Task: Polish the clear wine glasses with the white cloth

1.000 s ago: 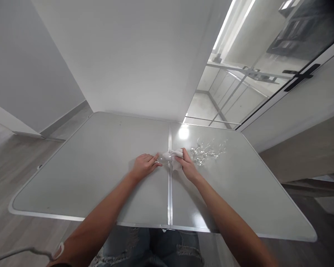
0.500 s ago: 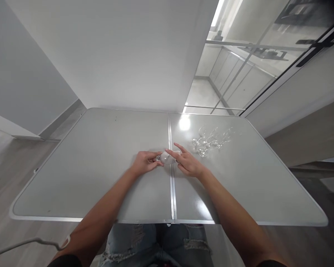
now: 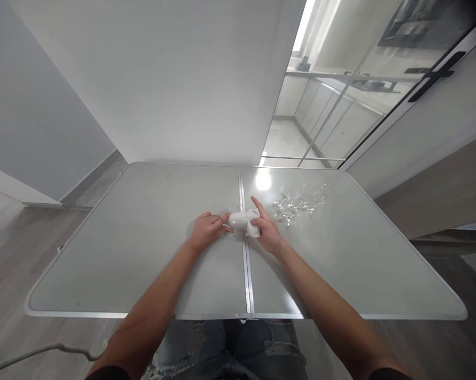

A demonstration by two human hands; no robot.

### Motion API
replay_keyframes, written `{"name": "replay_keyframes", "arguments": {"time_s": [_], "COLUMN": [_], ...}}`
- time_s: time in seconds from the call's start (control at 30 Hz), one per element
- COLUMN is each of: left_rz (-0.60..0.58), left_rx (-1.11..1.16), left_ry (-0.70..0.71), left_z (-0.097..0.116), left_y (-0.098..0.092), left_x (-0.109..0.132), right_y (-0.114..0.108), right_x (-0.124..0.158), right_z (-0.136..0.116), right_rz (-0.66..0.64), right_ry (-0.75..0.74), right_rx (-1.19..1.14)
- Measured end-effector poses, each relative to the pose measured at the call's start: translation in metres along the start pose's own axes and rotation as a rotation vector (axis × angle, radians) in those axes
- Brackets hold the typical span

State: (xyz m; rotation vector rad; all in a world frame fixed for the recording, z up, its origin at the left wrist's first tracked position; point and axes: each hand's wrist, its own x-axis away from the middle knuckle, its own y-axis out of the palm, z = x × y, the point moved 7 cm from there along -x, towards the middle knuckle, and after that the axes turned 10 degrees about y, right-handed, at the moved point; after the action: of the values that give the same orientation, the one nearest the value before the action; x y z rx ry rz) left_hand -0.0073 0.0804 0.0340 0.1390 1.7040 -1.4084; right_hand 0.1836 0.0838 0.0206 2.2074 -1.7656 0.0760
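Currently, in the head view, a clear, rounded glass vessel (image 3: 235,220) lies sideways between the two hands above the middle of a pale grey, metal-edged table (image 3: 134,258), over its silvery centre seam (image 3: 247,274); whether it touches the surface, I cannot tell. The left hand (image 3: 208,231) grips its narrow end with thumb and fingers, while the right hand (image 3: 268,232) pinches a crumpled white cloth (image 3: 253,228) at the mouth, index finger stretched out; some of the cloth appears to fill the bowl. Farther right, a cluster of clear stemmed glasses (image 3: 300,203) lies close together on the table, near the right hand. The thin wall could crack, I judge, if the cloth were pressed or twisted too hard against the left hand's hold; a loose grip might drop the vessel, and a careless right-hand swing could knock the cluster.
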Motion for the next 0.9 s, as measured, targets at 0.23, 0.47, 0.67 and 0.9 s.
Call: {"name": "replay_keyframes", "arguments": {"time_s": [0.23, 0.47, 0.67, 0.9], "left_rz": [-0.111, 0.001, 0.004, 0.003], "left_rx": [0.583, 0.465, -0.042, 0.097], "left_ry": [-0.233, -0.223, 0.041, 0.034], "left_z": [-0.004, -0.011, 0.001, 0.005], "left_y": [0.009, 0.003, -0.005, -0.003], "left_x": [0.007, 0.006, 0.001, 0.002], "right_y": [0.027, 0.026, 0.005, 0.01], "right_x": [0.024, 0.021, -0.002, 0.007], "right_z": [-0.028, -0.024, 0.001, -0.016], "right_rz": [-0.365, -0.279, -0.096, -0.101], "right_ry": [-0.548, -0.559, 0.061, -0.215], "right_rx": [0.716, 0.677, 0.031, 0.302]}}
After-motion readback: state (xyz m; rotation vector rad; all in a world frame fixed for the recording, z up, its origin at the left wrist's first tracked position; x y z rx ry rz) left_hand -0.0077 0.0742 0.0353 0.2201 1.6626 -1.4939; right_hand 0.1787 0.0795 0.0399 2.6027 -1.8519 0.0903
